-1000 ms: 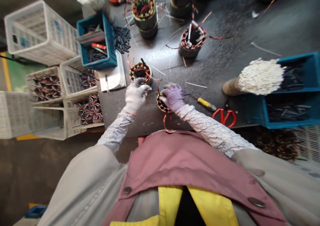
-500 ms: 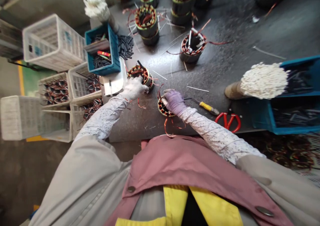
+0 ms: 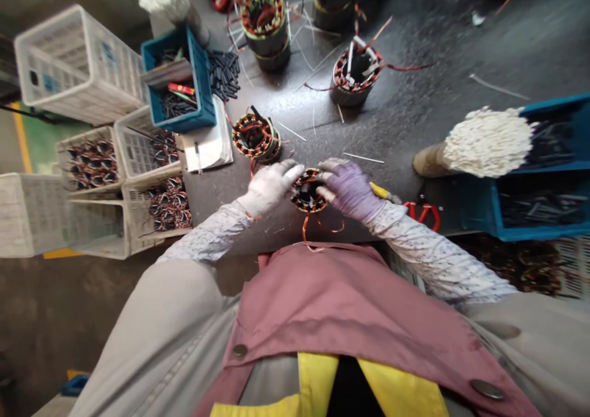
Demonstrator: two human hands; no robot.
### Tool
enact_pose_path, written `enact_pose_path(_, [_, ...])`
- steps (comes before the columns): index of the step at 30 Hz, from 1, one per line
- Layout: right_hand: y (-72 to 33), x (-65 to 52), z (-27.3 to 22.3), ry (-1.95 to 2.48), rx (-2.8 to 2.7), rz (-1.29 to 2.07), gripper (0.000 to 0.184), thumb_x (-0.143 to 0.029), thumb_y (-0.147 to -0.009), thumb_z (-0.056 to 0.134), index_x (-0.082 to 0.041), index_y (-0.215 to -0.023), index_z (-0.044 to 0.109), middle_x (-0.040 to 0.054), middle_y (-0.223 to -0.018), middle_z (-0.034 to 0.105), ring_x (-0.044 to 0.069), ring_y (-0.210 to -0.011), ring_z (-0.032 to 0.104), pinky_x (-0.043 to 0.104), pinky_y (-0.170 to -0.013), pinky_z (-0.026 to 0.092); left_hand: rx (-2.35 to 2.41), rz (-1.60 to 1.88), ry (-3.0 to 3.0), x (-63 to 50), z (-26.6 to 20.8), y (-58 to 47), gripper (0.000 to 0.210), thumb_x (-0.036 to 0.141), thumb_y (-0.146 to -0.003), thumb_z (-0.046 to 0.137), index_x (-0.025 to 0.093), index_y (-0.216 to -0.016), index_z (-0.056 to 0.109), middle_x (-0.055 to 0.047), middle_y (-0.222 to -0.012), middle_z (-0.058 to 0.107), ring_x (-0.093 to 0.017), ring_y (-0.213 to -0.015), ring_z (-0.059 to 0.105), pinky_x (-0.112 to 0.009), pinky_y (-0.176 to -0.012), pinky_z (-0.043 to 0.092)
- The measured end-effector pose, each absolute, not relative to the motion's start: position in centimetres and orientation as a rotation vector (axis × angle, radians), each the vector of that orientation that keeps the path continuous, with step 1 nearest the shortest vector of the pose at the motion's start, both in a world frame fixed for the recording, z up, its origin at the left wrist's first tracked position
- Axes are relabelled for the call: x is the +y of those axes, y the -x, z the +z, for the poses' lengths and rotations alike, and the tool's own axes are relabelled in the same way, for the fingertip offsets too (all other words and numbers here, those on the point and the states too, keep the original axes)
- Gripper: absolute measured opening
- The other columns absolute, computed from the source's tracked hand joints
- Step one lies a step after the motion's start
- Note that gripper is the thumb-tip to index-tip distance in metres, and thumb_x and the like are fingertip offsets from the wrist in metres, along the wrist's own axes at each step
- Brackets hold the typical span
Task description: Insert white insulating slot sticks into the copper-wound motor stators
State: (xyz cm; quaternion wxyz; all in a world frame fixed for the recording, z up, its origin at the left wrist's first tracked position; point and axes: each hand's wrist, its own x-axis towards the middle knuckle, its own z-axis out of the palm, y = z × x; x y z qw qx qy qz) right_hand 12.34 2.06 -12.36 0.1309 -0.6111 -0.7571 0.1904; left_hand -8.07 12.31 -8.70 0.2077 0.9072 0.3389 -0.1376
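Observation:
A motor stator (image 3: 308,205) with copper windings stands near the table's front edge, its orange-red leads hanging toward me. From its left side my left hand (image 3: 268,187), in a white glove, grips the rim with bent fingers. My right hand (image 3: 353,190), in a purple glove with pale fingertips, holds the opposite side, fingers over the rim. Part of the stator's outer wall is hidden by the gloves. A second stator (image 3: 254,135) with a black sleeve sticking up stands just beyond my left hand. Right of my right hand lie a yellow-handled tool (image 3: 380,190), partly covered, and red-handled scissors (image 3: 424,213).
Further back stand a stator with white sleeves (image 3: 354,75) and stacked stators (image 3: 265,26). At left are a blue bin (image 3: 207,79), a notebook (image 3: 216,149) and white crates (image 3: 85,72). At right, a bundle of white strips (image 3: 488,141) stands by blue bins (image 3: 502,217).
My left hand has left the second stator and come right and nearer to the front stator. My right hand has shifted to that stator's right side. The view has moved slightly.

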Motion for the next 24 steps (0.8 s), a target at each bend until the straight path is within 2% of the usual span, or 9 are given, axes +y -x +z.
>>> enact_pose_path(3, [-12.0,0.8,-12.0,1.751,-2.434,0.516,0.040,-0.040,-0.089,0.065,-0.014,-0.118,0.070,0.0172,-0.144,0.053,0.037,-0.129,0.047,0.054,-0.107,0.032,0.860,-0.670,-2.535,11.0,-8.5,5.0,0.034,0.022,-0.091,0.049,0.017,-0.121,0.066,-0.019,-0.126,0.063,-0.031,-0.115,0.061,-0.045,-0.095,0.044])
enact_pose_path(6, [-11.5,0.5,-12.0,1.727,-2.559,0.483,0.055,-0.046,-0.084,0.071,-0.009,-0.124,0.066,0.0205,-0.151,0.045,0.039,-0.128,0.047,0.053,-0.105,0.032,1.019,-0.733,-2.404,11.3,-8.7,2.2,0.027,0.015,-0.087,0.050,0.011,-0.100,0.073,-0.021,-0.108,0.069,-0.035,-0.108,0.064,-0.048,-0.092,0.045])
enact_pose_path(8, [-11.3,0.5,-12.2,1.734,-2.553,0.480,0.061,-0.046,-0.083,0.073,-0.008,-0.129,0.062,0.0208,-0.151,0.044,0.038,-0.126,0.048,0.051,-0.103,0.035,1.107,-0.715,-2.329,11.5,-8.8,1.2,0.018,0.016,-0.080,0.059,0.011,-0.088,0.074,-0.019,-0.096,0.071,-0.036,-0.100,0.067,-0.047,-0.088,0.047])
enact_pose_path(11, [-11.2,0.5,-12.8,1.792,-2.469,0.527,0.059,-0.043,-0.082,0.074,-0.009,-0.129,0.063,0.0192,-0.150,0.047,0.037,-0.124,0.050,0.048,-0.101,0.037,1.189,-0.608,-2.194,10.7,-8.9,1.5,0.018,0.029,-0.081,0.062,0.014,-0.078,0.072,-0.010,-0.080,0.070,-0.026,-0.083,0.068,-0.037,-0.078,0.051])
enact_pose_path(14, [-11.4,0.2,-13.2,1.805,-2.413,0.577,0.056,-0.043,-0.084,0.071,-0.010,-0.128,0.064,0.0198,-0.150,0.047,0.037,-0.126,0.049,0.049,-0.102,0.037,1.246,-0.489,-2.064,9.3,-9.1,3.2,0.032,0.039,-0.091,0.048,0.015,-0.086,0.069,-0.004,-0.074,0.067,-0.015,-0.065,0.061,-0.027,-0.065,0.051])
enact_pose_path(16, [-11.6,0.0,-13.4,1.736,-2.417,0.582,0.053,-0.041,-0.088,0.067,-0.009,-0.130,0.062,0.0207,-0.150,0.046,0.037,-0.130,0.047,0.051,-0.105,0.036,1.229,-0.403,-1.967,8.8,-9.2,4.2,0.030,0.036,-0.091,0.047,0.013,-0.096,0.066,-0.003,-0.077,0.068,-0.011,-0.061,0.058,-0.024,-0.063,0.049])
enact_pose_path(18, [-11.8,0.0,-13.4,1.670,-2.411,0.588,0.050,-0.036,-0.090,0.064,-0.009,-0.132,0.061,0.0215,-0.150,0.046,0.035,-0.132,0.047,0.052,-0.107,0.034,1.096,-0.408,-1.929,8.8,-9.4,4.8,0.027,0.030,-0.084,0.054,0.014,-0.104,0.064,-0.002,-0.082,0.069,-0.011,-0.065,0.059,-0.023,-0.067,0.050])
enact_pose_path(21, [-11.9,0.3,-13.3,1.638,-2.385,0.616,0.043,-0.029,-0.092,0.060,-0.009,-0.129,0.063,0.0220,-0.149,0.047,0.035,-0.131,0.049,0.054,-0.108,0.033,0.868,-0.668,-2.130,9.6,-9.7,4.2,0.040,0.026,-0.076,0.062,0.017,-0.115,0.062,-0.004,-0.091,0.072,-0.015,-0.077,0.065,-0.024,-0.075,0.050])
enact_pose_path(24, [-11.9,0.6,-13.1,1.639,-2.381,0.643,0.038,-0.024,-0.094,0.053,-0.008,-0.125,0.066,0.0213,-0.148,0.048,0.034,-0.131,0.049,0.053,-0.108,0.034,0.841,-0.867,-2.347,10.4,-9.9,3.0,0.034,0.030,-0.072,0.067,0.021,-0.105,0.069,-0.005,-0.088,0.073,-0.021,-0.081,0.068,-0.028,-0.075,0.050])
